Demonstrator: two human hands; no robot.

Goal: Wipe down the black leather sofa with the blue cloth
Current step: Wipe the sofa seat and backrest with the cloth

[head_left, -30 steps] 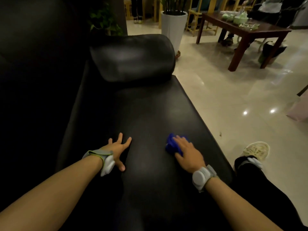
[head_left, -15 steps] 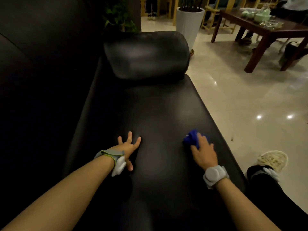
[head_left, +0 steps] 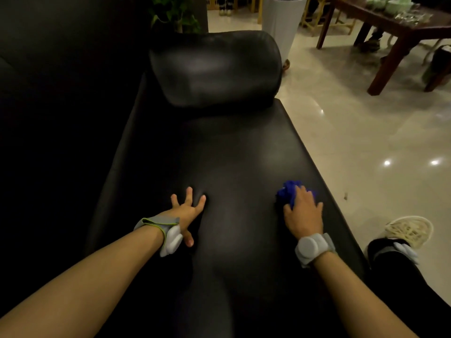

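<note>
A black leather sofa [head_left: 219,154] is seen from above, its seat running from the lower edge of the view toward 12 o'clock, where a rounded armrest [head_left: 214,69] closes it off. The backrest, in deep shadow, fills the 9 o'clock side.

The left hand [head_left: 186,211] is laid flat on the seat at about 7 o'clock from the seat's middle, fingers spread and straight, palm down; nothing is held in it. The leather is dented slightly at the fingertips. A grey wrist strap [head_left: 161,224] with a white unit is worn on that forearm.

The right hand [head_left: 303,213] is placed on the blue cloth [head_left: 289,191] near the seat's front edge, at about 4 o'clock from the seat's middle. The cloth is bunched and pressed onto the leather beneath the fingers, its bulk showing beyond the fingertips toward 11 o'clock. Whether the fingers are curled round the cloth or only pressed flat on it cannot be told. A white wrist device [head_left: 313,247] is worn on that wrist.

On the glossy tiled floor [head_left: 366,142] at 3 o'clock, a pale shoe [head_left: 410,230] is seen beside the sofa. A dark wooden table [head_left: 402,30] and a tall white planter [head_left: 283,23] are noted toward 1 o'clock, well apart from the hands.
</note>
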